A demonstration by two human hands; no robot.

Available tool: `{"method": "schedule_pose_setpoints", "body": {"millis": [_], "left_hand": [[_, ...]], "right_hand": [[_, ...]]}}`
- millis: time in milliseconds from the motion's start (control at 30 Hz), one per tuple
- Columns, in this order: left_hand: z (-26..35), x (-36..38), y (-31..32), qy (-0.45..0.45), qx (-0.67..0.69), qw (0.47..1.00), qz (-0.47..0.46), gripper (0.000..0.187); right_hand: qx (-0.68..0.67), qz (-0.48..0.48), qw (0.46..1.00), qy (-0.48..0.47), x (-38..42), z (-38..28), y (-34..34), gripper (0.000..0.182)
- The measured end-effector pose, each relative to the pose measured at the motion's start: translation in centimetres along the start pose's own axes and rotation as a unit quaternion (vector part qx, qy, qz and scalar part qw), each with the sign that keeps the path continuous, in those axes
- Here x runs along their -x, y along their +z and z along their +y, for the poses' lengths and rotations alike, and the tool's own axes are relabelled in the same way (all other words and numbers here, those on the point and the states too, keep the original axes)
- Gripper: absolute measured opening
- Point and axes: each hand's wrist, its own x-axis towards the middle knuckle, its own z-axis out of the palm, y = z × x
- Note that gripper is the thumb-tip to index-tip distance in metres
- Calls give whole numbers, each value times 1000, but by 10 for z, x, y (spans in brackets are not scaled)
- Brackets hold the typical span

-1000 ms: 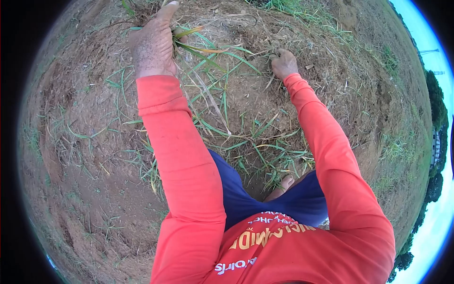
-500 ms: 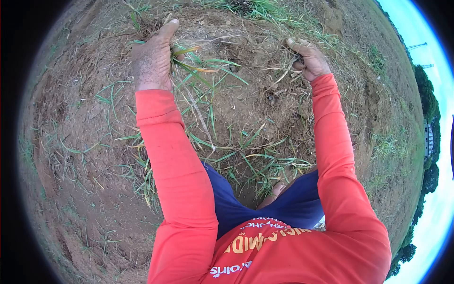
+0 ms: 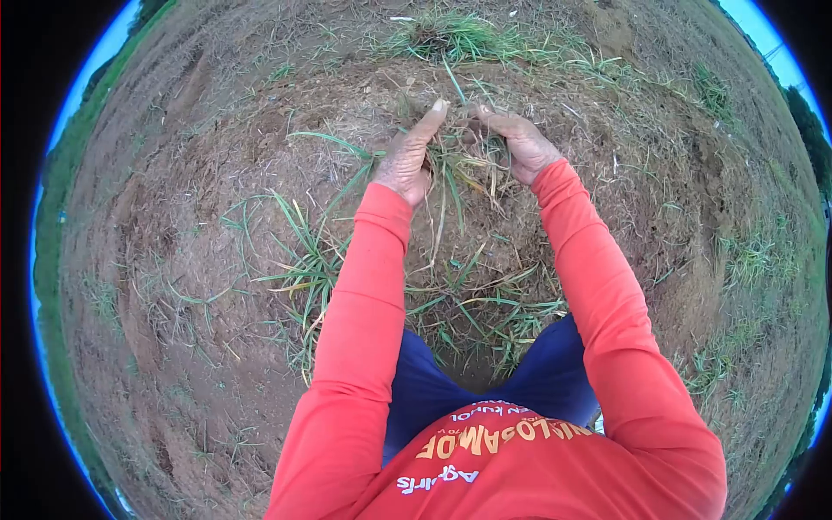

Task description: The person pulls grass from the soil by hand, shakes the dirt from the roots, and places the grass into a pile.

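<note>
Both hands are close together over the bare soil, ahead of my knees. My left hand is curled round a bunch of grass, with long green and yellowish blades hanging from it. Facing it from the right, my right hand has its fingers bent in against the same bunch, where roots and dry stalks show. The thumb tips nearly meet at the top. Soil marks the skin of my left hand. Some fingers are hidden behind the grass.
A thick green tuft grows beyond the hands. Another grass clump stands left of my left forearm. More weeds lie between my knees. Dry, uneven soil with scattered blades surrounds me.
My hands, wide apart before, have come together at the middle. The grass in my left hand has moved right with it. The view has turned, and sky now shows at both sides.
</note>
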Motion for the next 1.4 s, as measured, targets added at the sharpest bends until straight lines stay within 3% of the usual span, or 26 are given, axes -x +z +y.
{"method": "schedule_pose_setpoints", "body": {"millis": [33,67,133,200,267,333,400,433,500,567,600,633,733,867,967,1067,1133,1200,1300,1333,1400], "left_hand": [[-5,1,13,-11,97,993,-61,50],[-9,0,17,-15,100,992,-70,52],[-22,-4,16,-24,108,990,-85,57],[-26,-6,18,-41,108,985,-128,60],[-24,-4,21,-71,80,982,-158,61],[-21,7,14,-72,-42,996,-22,66],[-14,10,5,-47,-183,979,82,68],[-11,16,1,-50,-244,964,90,68],[-8,28,5,-75,-341,932,99,64],[-5,38,18,-107,-431,891,97,60],[-2,41,25,-126,-474,867,87,59],[0,43,29,-143,-514,842,76,57],[-3,40,41,-165,-589,788,67,53],[-31,50,54,-139,-616,775,24,49],[-57,71,46,-137,-588,797,-32,48],[-69,69,6,-131,-683,709,-121,48],[-62,71,11,-134,-675,715,-120,48],[-51,74,19,-121,-674,718,-121,49],[-21,77,27,-72,-684,713,-137,49],[-10,79,25,-53,-684,713,-147,49],[20,97,20,-42,-678,717,-156,49]], "right_hand": [[71,-6,997,-20,3,3,16,51],[203,7,978,-39,9,1,27,60],[452,36,888,-74,21,-6,38,78],[365,-22,919,-144,7,13,16,76],[328,0,931,-160,-6,12,-2,70],[341,104,927,-115,-10,-1,-17,59],[48,-13,996,-71,26,-82,-42,52],[133,12,989,-58,23,-79,-59,50],[296,65,953,-35,-11,-55,-93,47],[455,120,882,-3,-37,-16,-119,43],[609,117,785,11,-32,12,-121,48],[500,36,865,-28,-2,10,-121,53],[417,109,894,-125,43,20,-114,52],[378,165,867,-280,94,-9,-107,53],[277,249,812,-449,142,-53,-82,48],[184,317,701,-612,158,-79,-73,39],[116,272,664,-686,163,-108,-58,41],[180,271,620,-714,140,-140,-40,45],[365,329,523,-697,64,-192,-6,49],[314,444,427,-722,-19,-205,-17,39],[574,448,507,-462,-81,-189,-26,60]]}}
